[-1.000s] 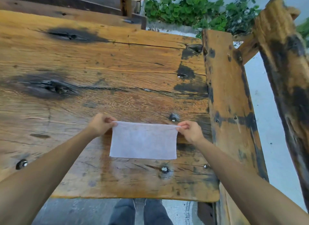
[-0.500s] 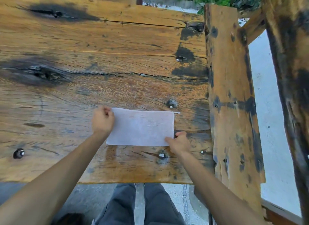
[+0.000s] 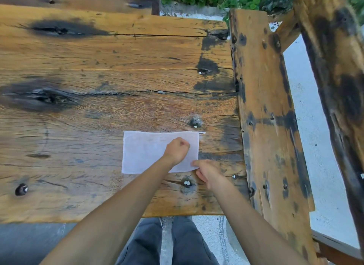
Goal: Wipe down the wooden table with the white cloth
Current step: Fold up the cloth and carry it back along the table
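- Both hands are working over the white cloth [image 3: 149, 150]: the left hand [image 3: 176, 148] is sitting curled into a loose fist on the cloth's right half, apparently pressing it down so it stays flat, while the right hand [image 3: 206, 171] is reaching in at the cloth's near right corner with its fingers bent narrow. Whether those fingers are actually pinching the corner or only touching it, I cannot tell; the hand is blurred.
- Spreading out around the cloth, the wooden table [image 3: 98, 71] is lying bare and weathered, with dark scorched-looking patches far to the cloth's left and beyond it. My guess is that the person is squaring the cloth up before any real wiping stroke, so most of the surface is waiting to be done.
- Right of the cloth, a narrower plank [image 3: 264, 107] is running alongside the table; whether it is a bench or part of the table is hard to say.
- Lying flat and unfolded, the cloth is sitting towards the table's near right end, its far edge just short of a bolt head [image 3: 195, 124], with another bolt head [image 3: 187, 183] just nearer than its near edge.
- Hidden from me: the cloth's near right portion under the left wrist and right fingers, the left palm's contact, and the table's left end, which is cut off.
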A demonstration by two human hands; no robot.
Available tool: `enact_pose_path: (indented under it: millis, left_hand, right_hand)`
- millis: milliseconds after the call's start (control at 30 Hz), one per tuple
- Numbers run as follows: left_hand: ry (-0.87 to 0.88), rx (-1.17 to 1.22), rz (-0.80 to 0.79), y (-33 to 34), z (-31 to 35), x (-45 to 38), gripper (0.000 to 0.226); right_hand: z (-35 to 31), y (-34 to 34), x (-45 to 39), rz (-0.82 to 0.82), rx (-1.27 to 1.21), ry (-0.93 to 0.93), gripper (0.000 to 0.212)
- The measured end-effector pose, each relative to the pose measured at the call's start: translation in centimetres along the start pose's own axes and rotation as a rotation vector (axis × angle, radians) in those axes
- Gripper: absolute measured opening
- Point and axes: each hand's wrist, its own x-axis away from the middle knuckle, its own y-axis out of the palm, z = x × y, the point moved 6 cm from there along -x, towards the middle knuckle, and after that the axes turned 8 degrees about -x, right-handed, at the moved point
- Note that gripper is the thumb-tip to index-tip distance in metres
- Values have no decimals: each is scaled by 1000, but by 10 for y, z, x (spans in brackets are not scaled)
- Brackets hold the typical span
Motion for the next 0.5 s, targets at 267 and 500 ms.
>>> enact_pose_path:
  millis: [267, 500]
  left_hand:
    - [-163, 322, -227, -20, 3, -6, 33]
    - [-89, 371, -319, -82, -23, 4, 57]
  right_hand:
    - [-14, 54, 39, -261, 142, -382, 47]
    - [-13, 130, 72, -317, 458, -648, 65]
